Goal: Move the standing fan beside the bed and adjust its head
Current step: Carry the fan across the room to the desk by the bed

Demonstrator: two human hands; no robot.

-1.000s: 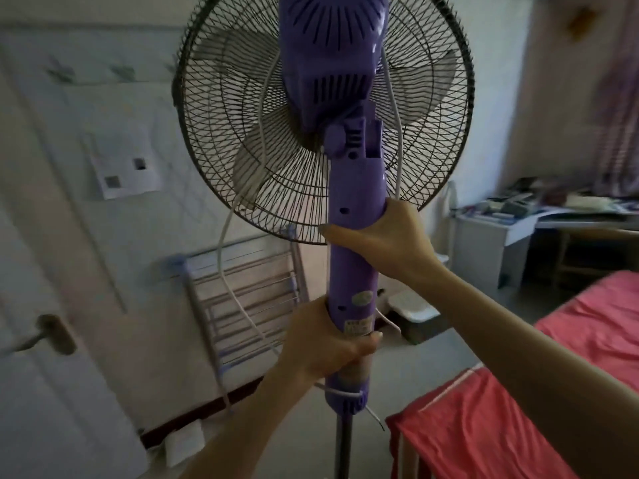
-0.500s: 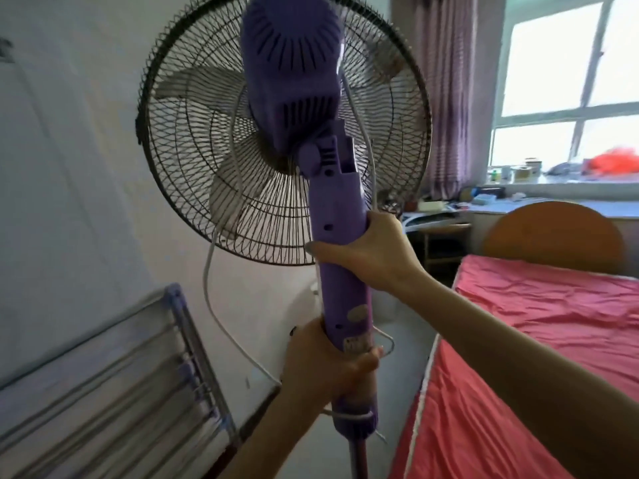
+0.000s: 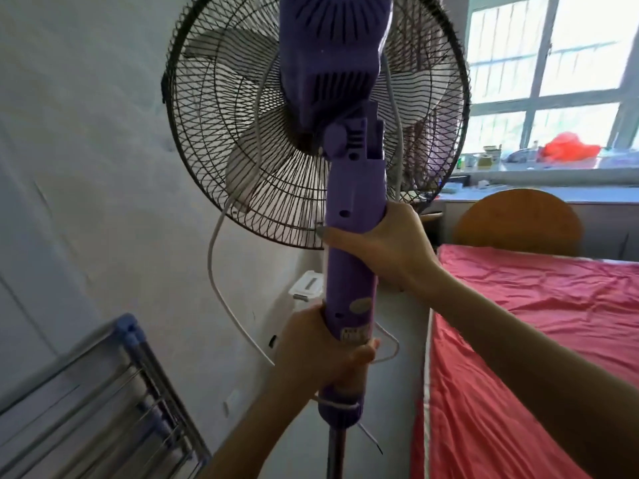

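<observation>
The purple standing fan (image 3: 352,188) fills the middle of the view, seen from behind, with its black wire cage (image 3: 221,140) and grey blades facing away from me. My right hand (image 3: 383,247) grips the purple column just under the tilt joint. Lower down, my left hand (image 3: 321,354) is wrapped around the column's labelled bottom section, above the metal pole (image 3: 334,454). A white power cord (image 3: 221,299) loops down on the left side. The bed (image 3: 539,340) with a red sheet lies directly to the right of the fan. The fan's base is out of view.
A white wall (image 3: 86,167) is close on the left, with a folded metal drying rack (image 3: 114,392) leaning at lower left. A white bin (image 3: 306,283) stands behind the fan. A wooden headboard (image 3: 518,223), a cluttered desk (image 3: 553,195) and a bright window (image 3: 560,70) lie beyond the bed.
The view has swung right from the door and rack toward the bed and window. Both hands keep their grip on the fan column, and the fan looks closer.
</observation>
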